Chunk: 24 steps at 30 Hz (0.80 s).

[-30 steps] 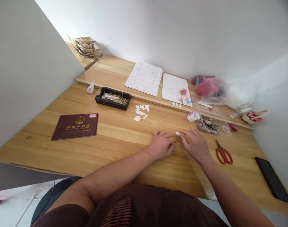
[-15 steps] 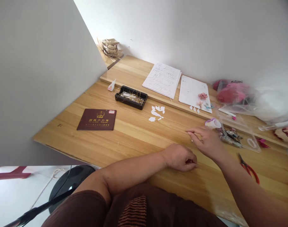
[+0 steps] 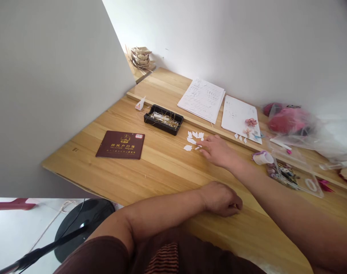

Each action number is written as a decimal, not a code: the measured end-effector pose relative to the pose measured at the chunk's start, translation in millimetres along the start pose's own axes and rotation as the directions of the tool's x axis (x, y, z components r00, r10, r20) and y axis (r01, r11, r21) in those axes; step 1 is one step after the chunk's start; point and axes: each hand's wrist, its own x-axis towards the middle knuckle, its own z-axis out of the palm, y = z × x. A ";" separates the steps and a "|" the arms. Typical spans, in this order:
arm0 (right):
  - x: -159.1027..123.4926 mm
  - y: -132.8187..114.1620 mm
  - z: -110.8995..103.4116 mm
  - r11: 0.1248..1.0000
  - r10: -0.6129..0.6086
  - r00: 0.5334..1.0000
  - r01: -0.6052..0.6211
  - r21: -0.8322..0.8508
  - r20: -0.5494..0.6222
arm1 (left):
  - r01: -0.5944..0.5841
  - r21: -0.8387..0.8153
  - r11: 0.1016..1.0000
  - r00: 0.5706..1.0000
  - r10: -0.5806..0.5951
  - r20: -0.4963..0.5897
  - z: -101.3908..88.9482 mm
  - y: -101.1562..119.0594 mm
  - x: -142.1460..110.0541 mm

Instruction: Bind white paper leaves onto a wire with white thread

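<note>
My right hand [image 3: 216, 150] reaches over the table with index finger and thumb apart. Its fingertips are at the right edge of a group of white leaf-shaped cutouts [image 3: 191, 140] lying flat; whether they touch one is too small to tell. Closer to my body, my left hand [image 3: 223, 199] rests on the wood with its fingers curled in and the tips pressed together. Whatever it may hold is hidden. A black tray [image 3: 162, 129] of gold wires and small white bits stands to the left of the cutouts.
A maroon booklet [image 3: 120, 145] lies at left, below a small glue bottle [image 3: 140, 104]. White sheets [image 3: 202, 99] lie on the raised back ledge, near pink flowers [image 3: 250, 122]. At right are a white cup [image 3: 263, 157], a clear box [image 3: 310, 184] of trinkets and plastic bags [image 3: 293, 120].
My right hand has moved left and away from me to the white cutouts. My left hand stays curled in about the same place. The red-handled pliers are no longer visible; the view has shifted slightly.
</note>
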 end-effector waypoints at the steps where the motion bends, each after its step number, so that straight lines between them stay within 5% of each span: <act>1: 1.6 2.6 -0.3 1.000 -0.001 1.000 0.002 -0.014 0.011 | 0.006 0.000 1.000 1.000 -0.006 0.002 0.2 -0.3 0.4; 12: 1.3 11.4 -0.3 0.996 -0.069 0.997 0.070 -0.052 0.018 | 0.022 -0.058 0.998 0.999 -0.024 -0.030 1.0 -1.8 0.2; 19: 7.2 3.7 2.8 0.994 0.108 0.994 -0.108 -0.011 0.004 | 0.039 -0.039 0.998 0.999 -0.040 -0.019 -1.9 1.0 -0.2; 24: 11.3 -7.3 8.8 0.999 0.019 0.998 -0.017 0.046 -0.056 | 0.048 -0.021 0.999 0.999 -0.049 -0.025 -1.1 1.5 -0.7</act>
